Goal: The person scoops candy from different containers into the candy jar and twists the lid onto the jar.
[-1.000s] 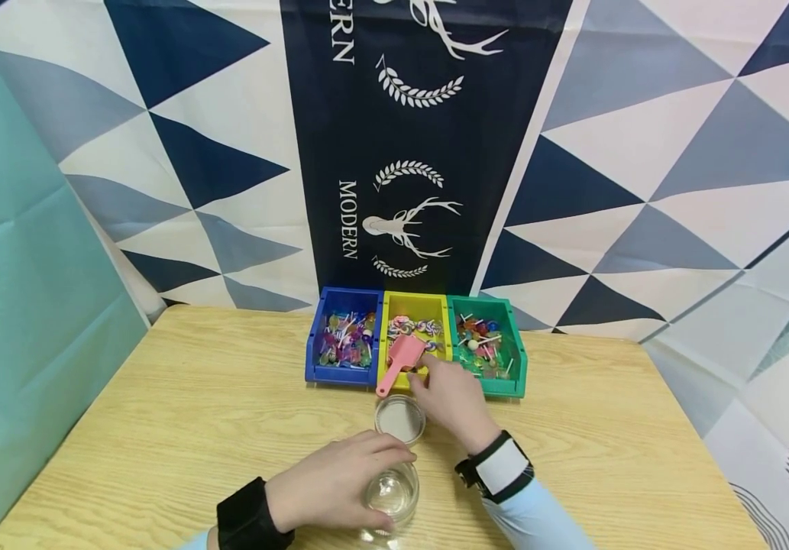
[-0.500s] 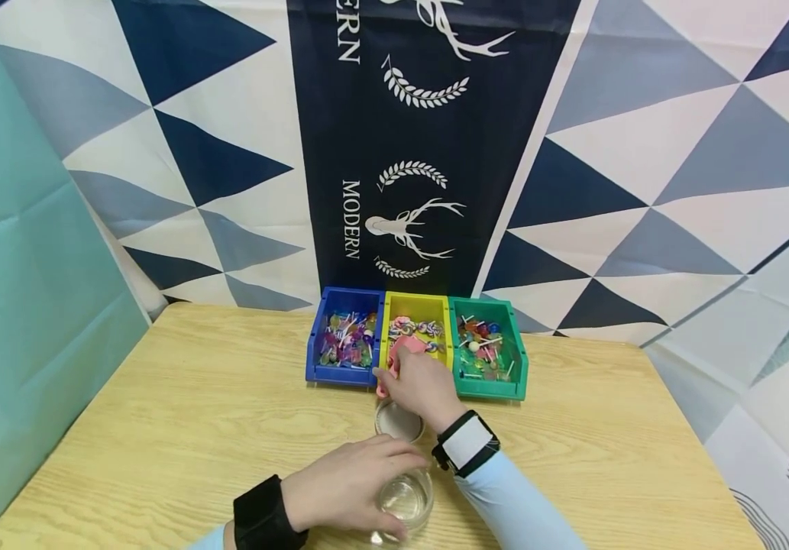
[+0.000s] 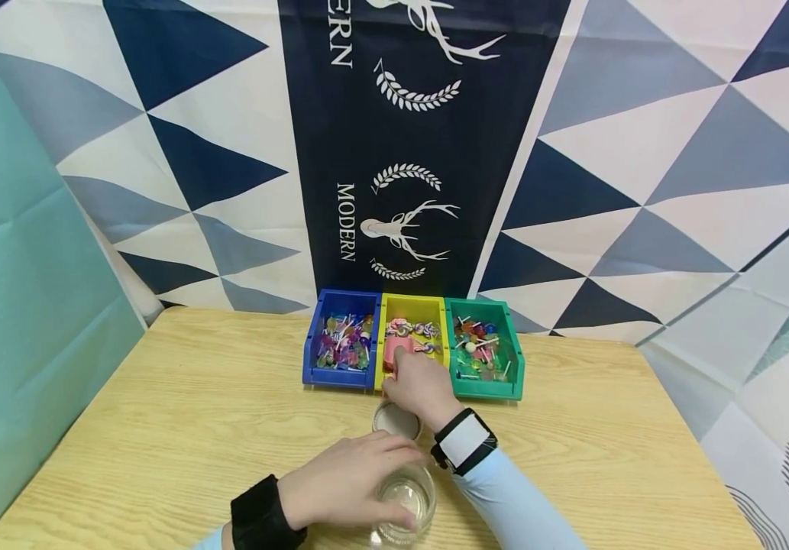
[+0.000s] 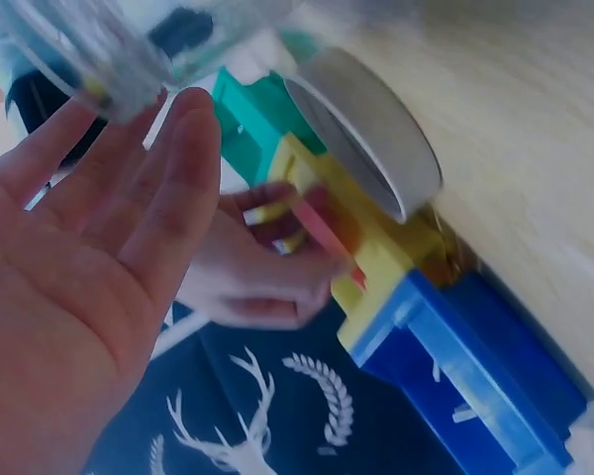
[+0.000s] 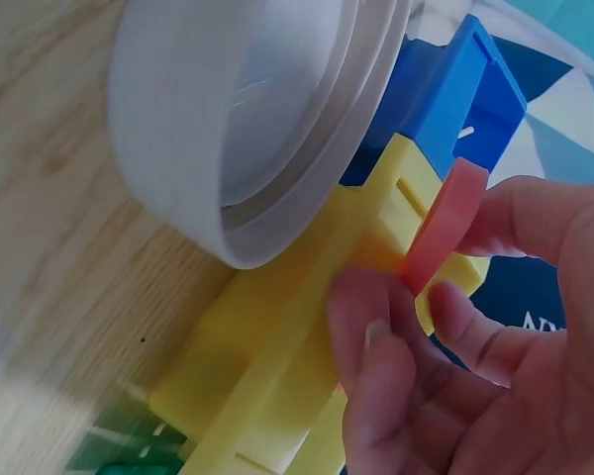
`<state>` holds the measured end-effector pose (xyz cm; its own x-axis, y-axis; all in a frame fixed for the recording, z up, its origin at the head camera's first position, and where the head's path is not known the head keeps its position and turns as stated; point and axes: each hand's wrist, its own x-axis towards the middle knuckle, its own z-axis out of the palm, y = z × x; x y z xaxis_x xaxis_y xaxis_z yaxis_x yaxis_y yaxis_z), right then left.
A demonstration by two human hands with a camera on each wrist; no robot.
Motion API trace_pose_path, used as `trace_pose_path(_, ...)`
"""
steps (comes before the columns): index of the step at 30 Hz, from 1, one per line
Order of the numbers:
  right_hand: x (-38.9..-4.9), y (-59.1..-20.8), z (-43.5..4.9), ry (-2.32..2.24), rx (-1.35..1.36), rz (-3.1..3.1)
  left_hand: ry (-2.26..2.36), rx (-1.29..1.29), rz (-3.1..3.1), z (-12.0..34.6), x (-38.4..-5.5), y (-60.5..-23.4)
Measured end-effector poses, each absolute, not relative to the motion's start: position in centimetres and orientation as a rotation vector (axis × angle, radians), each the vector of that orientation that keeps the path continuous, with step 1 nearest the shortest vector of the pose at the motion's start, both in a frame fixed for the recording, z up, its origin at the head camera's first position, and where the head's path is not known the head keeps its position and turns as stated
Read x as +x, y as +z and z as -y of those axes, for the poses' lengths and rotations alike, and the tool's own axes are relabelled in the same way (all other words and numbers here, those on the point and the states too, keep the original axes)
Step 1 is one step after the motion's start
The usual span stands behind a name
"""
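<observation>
My right hand (image 3: 425,386) pinches the handle of a pink scoop (image 3: 397,350), whose head lies in the yellow bin (image 3: 413,305) among swirled candies (image 3: 427,330). In the right wrist view the scoop's handle (image 5: 445,228) shows between thumb and fingers above the bin's front edge. Low in the head view, my left hand (image 3: 353,481) holds a clear jar (image 3: 413,500) from its left side, thumb in front and fingers behind. No candy shows inside the jar. A round whitish lid (image 3: 396,422) lies hollow side up between jar and bin, partly covered by my right hand.
A blue bin (image 3: 341,374) adjoins the yellow one on the left, and a green bin (image 3: 490,388) on the right. Both hold small lollipops and colourful candies. The bins stand at the back of the wooden table (image 3: 229,397), against a patterned cloth backdrop (image 3: 394,137).
My right hand has moved left from beside the scoop and taken its handle. The scoop's head has turned more upright in the yellow bin. My left hand and the jar have shifted slightly right.
</observation>
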<state>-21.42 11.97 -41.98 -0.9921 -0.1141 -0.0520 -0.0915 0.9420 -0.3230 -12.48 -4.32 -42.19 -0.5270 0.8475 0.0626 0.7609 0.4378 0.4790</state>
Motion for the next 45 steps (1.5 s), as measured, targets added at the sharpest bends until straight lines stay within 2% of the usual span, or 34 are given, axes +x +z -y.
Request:
trace_pose_path(7, -21.5, -42.3, -12.9, -0.521, -0.171, -3.041, 0.794, 1.265, -2.648, 6.2, -15.1, -42.0)
trace_pose_path(14, -22.0, -42.7, -13.4, -0.634, -0.146, -2.946, 0.942, 1.069, -2.966, 8.2, -18.4, -43.5)
trace_pose_path(20, -22.3, -42.9, -13.7, -0.64, -0.123, -2.924, 1.222, 0.795, -3.096, 9.6, -21.4, -43.9)
trace_pose_path(30, -22.3, -43.0, -13.7, -0.638, -0.121, -2.924, 1.611, 0.341, -2.862, 10.2, -26.1, -44.8)
trace_pose_path(36, -22.1, -43.3, -13.3, -0.667, -0.168, -2.93, 1.853, 0.064, -2.524, 9.9, -27.6, -45.7)
trace_pose_path(40, -22.1, -43.5, -13.1, -0.66, -0.185, -2.958, 1.897, 0.017, -2.476, 9.7, -28.1, -46.0)
trace_pose_path(45, -22.0, -43.4, -13.6, -0.66, -0.159, -2.977, 1.809, 0.104, -2.535, 9.3, -28.4, -46.1)
